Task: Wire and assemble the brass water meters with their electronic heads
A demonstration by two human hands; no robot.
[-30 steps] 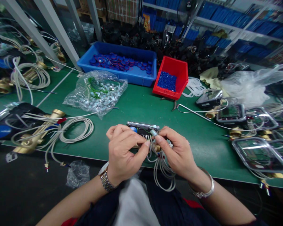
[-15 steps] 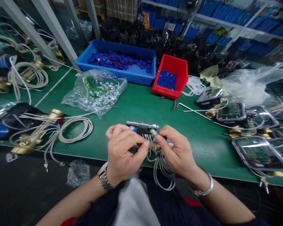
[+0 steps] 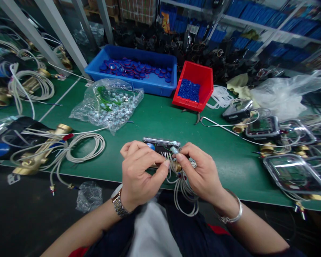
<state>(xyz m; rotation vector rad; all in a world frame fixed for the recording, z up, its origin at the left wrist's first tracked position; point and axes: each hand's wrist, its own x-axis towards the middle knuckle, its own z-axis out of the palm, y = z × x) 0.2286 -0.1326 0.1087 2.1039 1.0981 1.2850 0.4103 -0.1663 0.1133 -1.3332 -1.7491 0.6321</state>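
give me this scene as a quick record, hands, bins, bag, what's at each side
left hand: thumb and forefinger tips close together by the cables; any grip unclear
right hand: pinching a small pale connector
between hands: black unit, partly hidden
wrists: watch on left, bangle on right
blue bin: blue discs
red bin: small blue parts
clear bag: pale blue and green pieces
bench left: brass fittings, coiled cables
bench right: clear-lidded units
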